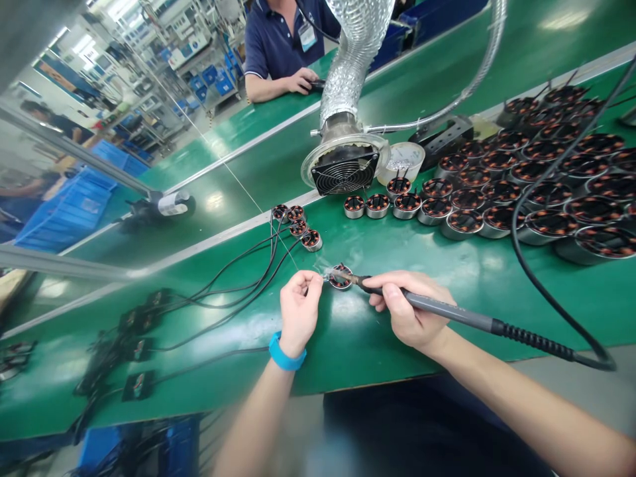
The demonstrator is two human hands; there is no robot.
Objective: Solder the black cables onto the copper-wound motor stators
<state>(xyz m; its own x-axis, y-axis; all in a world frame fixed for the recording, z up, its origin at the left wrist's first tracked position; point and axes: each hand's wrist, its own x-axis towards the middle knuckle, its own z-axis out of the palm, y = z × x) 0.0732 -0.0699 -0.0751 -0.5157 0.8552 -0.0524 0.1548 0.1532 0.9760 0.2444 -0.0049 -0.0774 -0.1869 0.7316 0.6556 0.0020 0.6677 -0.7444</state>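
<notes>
Near the front edge of the glossy green bench (348,351), a small stator (340,277) lies between both hands. The left hand (298,311) pinches a thin wire (294,262), and the right hand (410,308) is clamped pen-like around a soldering iron (447,310). Stator rows (527,192) fill the far right corner; blue crates (69,205) stand beyond the left edge.

The bench surface (358,344) was smooth, glossy green. The soldering iron (437,308) had a matt grey handle and ribbed black collar; the stator (340,277) showed copper windings in bright metal. The duct (355,59) was crinkled silver foil.
</notes>
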